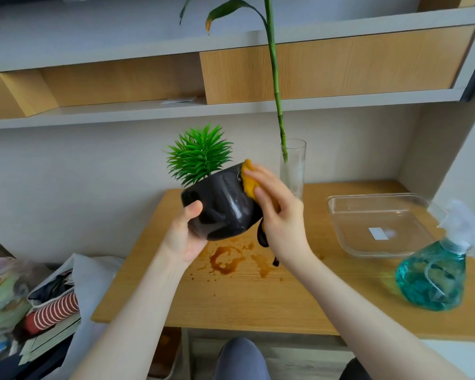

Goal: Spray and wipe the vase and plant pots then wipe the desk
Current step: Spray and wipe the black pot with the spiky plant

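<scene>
My left hand (pixel 185 237) grips a glossy black plant pot (pixel 222 207) from below, tilted above the wooden desk (pixel 231 297). A spiky green artificial plant (pixel 199 156) sticks out of it. My right hand (pixel 277 215) presses a yellow cloth (pixel 248 182) against the pot's right side; a dark part of the cloth hangs below the hand. Behind stands a tall clear glass vase (pixel 294 171) holding a green bamboo stem (pixel 274 78). A brown liquid stain (pixel 226 260) lies on the desk under the pot.
A clear rectangular plastic tray (pixel 379 223) sits at the right of the desk, with a teal spray bottle (pixel 433 275) in front of it. Shelves run above. Bags and striped fabric (pixel 50 311) are piled left of the desk. My knee (pixel 242 357) shows below.
</scene>
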